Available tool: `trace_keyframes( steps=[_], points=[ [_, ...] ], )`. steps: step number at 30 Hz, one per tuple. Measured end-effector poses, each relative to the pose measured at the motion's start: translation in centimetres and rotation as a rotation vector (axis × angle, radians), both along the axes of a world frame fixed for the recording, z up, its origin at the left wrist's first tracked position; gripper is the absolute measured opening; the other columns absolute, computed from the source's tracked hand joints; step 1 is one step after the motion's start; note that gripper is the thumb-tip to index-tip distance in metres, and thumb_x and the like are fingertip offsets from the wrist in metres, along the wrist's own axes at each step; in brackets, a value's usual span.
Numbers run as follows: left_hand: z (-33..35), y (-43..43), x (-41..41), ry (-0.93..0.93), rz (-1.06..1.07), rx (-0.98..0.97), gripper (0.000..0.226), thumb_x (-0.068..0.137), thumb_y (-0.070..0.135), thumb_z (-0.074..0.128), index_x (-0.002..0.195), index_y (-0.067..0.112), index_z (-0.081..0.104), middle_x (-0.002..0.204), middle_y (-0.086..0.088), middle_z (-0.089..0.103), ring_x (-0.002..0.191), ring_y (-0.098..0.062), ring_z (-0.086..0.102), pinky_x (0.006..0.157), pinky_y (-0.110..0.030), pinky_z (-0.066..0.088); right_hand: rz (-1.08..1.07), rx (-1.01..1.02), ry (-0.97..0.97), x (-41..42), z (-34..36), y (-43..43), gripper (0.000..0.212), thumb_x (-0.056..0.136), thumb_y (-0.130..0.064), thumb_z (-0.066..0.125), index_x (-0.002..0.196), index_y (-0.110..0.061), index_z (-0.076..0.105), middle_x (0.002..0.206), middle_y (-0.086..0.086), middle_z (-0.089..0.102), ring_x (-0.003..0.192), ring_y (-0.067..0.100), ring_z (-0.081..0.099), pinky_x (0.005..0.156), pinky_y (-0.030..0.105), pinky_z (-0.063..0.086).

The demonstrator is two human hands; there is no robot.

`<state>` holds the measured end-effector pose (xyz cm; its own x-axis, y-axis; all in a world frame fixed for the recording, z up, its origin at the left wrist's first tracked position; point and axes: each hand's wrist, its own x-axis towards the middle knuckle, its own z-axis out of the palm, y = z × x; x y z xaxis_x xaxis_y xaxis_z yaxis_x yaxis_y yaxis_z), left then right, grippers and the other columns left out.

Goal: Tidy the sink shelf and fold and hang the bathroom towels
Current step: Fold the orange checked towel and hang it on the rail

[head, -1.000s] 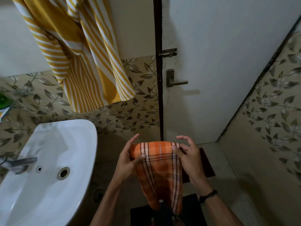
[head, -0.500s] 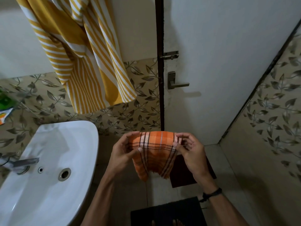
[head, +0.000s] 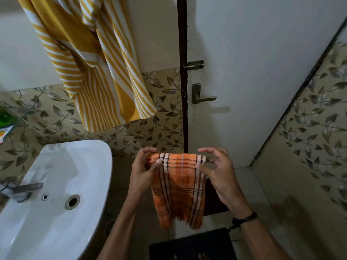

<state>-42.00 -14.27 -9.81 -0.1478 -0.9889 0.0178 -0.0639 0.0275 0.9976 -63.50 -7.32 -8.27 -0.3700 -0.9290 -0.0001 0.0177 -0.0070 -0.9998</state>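
Observation:
A small orange checked towel (head: 178, 186) hangs folded in front of me, its fringed end pointing down. My left hand (head: 144, 169) pinches its top left corner between thumb and fingers. My right hand (head: 217, 169) pinches the top right corner, other fingers spread. A large yellow-and-white striped towel (head: 90, 68) hangs loosely bunched on the wall above the sink. At the far left edge, a glass shelf (head: 20, 113) holds a green item (head: 5, 117) and a colourful packet (head: 4, 134), both only partly visible.
A white basin (head: 56, 203) with a metal tap (head: 24, 188) fills the lower left. The closed white door (head: 244, 72) with lever handle (head: 202, 96) and bolt (head: 193, 65) stands ahead. A dark mat (head: 191, 244) lies on the floor. Leaf-patterned tiles cover the right wall (head: 315, 137).
The orange towel hung long, was then gathered up short, and now hangs lower again. Both hands have shifted their pinch along its top fold and held it at about the same height.

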Motion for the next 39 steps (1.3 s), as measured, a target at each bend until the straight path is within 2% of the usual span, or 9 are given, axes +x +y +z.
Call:
trace_keyframes(
  steps=[6,12,15,20,26,31,34,36,39],
  points=[
    [1.8,0.4,1.0,-0.001,-0.215,0.11,0.051,0.079,-0.007,0.078,0.119,0.023,0.068,0.118,-0.008,0.07,0.106,-0.024,0.07,0.082,-0.035,0.06,-0.05,0.003,0.199,-0.3,-0.2,-0.1,0.035,0.077,-0.001,0.082,0.1,-0.026,0.072,0.123,-0.005,0.049,0.108,0.008,0.059,0.076,0.008,0.052],
    [2.3,-0.5,1.8,-0.359,-0.19,-0.061,0.053,0.083,-0.003,0.076,0.122,0.033,0.072,0.121,0.011,0.072,0.111,-0.006,0.068,0.092,-0.029,0.058,0.118,0.01,0.199,-0.2,1.0,0.0,0.044,0.078,0.006,0.078,0.112,-0.021,0.073,0.127,-0.01,0.052,0.115,-0.003,0.057,0.079,0.015,0.056],
    [2.8,-0.6,1.4,-0.493,-0.128,-0.167,0.05,0.085,0.0,0.073,0.123,0.033,0.071,0.121,0.012,0.07,0.11,0.0,0.065,0.087,-0.015,0.055,0.156,0.028,0.315,0.1,1.7,-0.2,0.043,0.082,0.005,0.075,0.117,-0.02,0.072,0.119,-0.014,0.061,0.101,-0.006,0.064,0.079,0.012,0.056],
    [3.1,-1.6,1.6,-0.651,-0.06,-0.316,0.031,0.088,0.03,0.07,0.115,0.045,0.07,0.112,0.017,0.065,0.111,-0.02,0.055,0.09,-0.044,0.054,0.083,-0.031,0.61,0.1,2.9,-1.2,0.032,0.082,-0.009,0.079,0.108,-0.027,0.074,0.097,-0.02,0.063,0.096,0.003,0.057,0.079,0.014,0.046],
    [5.6,-1.5,1.3,-0.742,0.147,-0.415,0.025,0.088,0.02,0.076,0.109,0.034,0.074,0.141,-0.006,0.038,0.128,-0.029,0.032,0.103,-0.041,0.035,0.13,-0.181,0.581,-0.1,5.4,-2.9,0.026,0.083,-0.014,0.078,0.104,-0.03,0.074,0.102,-0.019,0.067,0.102,0.002,0.057,0.085,0.011,0.044],
    [7.0,-1.4,1.2,-0.522,0.223,-0.392,0.027,0.088,0.023,0.077,0.109,0.033,0.062,0.144,0.001,0.031,0.139,-0.026,0.029,0.106,-0.047,0.045,0.162,-0.278,0.433,0.9,7.5,-4.3,0.019,0.083,-0.007,0.077,0.096,-0.02,0.074,0.102,-0.007,0.067,0.098,0.0,0.063,0.081,0.006,0.047],
    [6.6,0.4,0.0,-0.374,0.347,-0.455,0.031,0.086,0.039,0.075,0.106,0.024,0.058,0.124,-0.002,0.04,0.118,-0.013,0.049,0.096,-0.035,0.056,0.124,-0.333,0.416,1.7,7.8,-4.9,0.017,0.081,-0.008,0.078,0.095,-0.017,0.074,0.101,-0.003,0.067,0.096,0.0,0.062,0.077,0.006,0.047],
    [5.6,2.2,-1.5,-0.281,0.264,-0.392,0.049,0.082,0.052,0.075,0.112,0.018,0.059,0.121,-0.006,0.045,0.105,-0.001,0.054,0.085,-0.023,0.056,0.091,-0.344,0.404,2.0,7.9,-5.3,0.015,0.082,-0.008,0.078,0.095,-0.014,0.074,0.101,-0.002,0.066,0.094,-0.003,0.061,0.073,0.006,0.048],
    [3.9,4.2,-4.2,-0.202,-0.003,-0.189,0.093,0.066,0.069,0.075,0.144,0.035,0.039,0.141,0.01,0.035,0.125,0.005,0.048,0.092,-0.014,0.051,0.047,-0.345,0.398,2.2,8.1,-5.8,0.013,0.082,-0.009,0.078,0.092,-0.015,0.074,0.099,-0.005,0.064,0.092,0.002,0.064,0.074,0.011,0.053]
  ],
)
